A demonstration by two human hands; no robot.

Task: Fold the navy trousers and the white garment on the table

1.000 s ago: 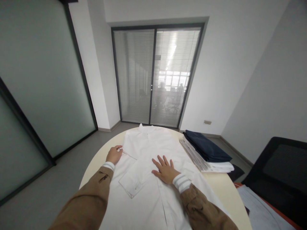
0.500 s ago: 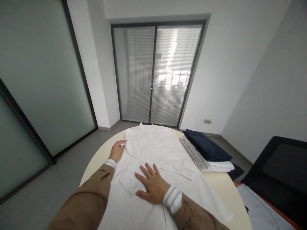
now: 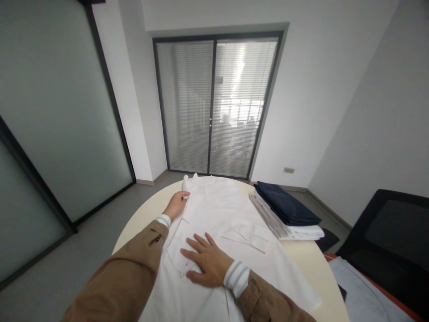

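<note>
A white shirt (image 3: 217,201) lies spread over the round table, its collar at the far edge. My left hand (image 3: 177,205) grips the shirt's left edge near the shoulder, fingers closed on the cloth, which is partly folded inward there. My right hand (image 3: 208,261) lies flat on the shirt's middle with its fingers spread, next to a folded-looking patch of cloth on the left. A sleeve cuff (image 3: 250,239) rests on the shirt to the right of my right hand.
The cream table (image 3: 311,264) has a stack of white folded clothes (image 3: 291,232) on its right, topped by a dark navy folded garment (image 3: 288,203). A black chair (image 3: 392,241) stands at the right, with grey cloth (image 3: 365,290) on its seat. Glass doors (image 3: 214,107) are beyond the table.
My left hand has moved right and slightly forward, carrying the shirt's left edge inward. My right hand stays spread on the cloth, a little further left in view.
</note>
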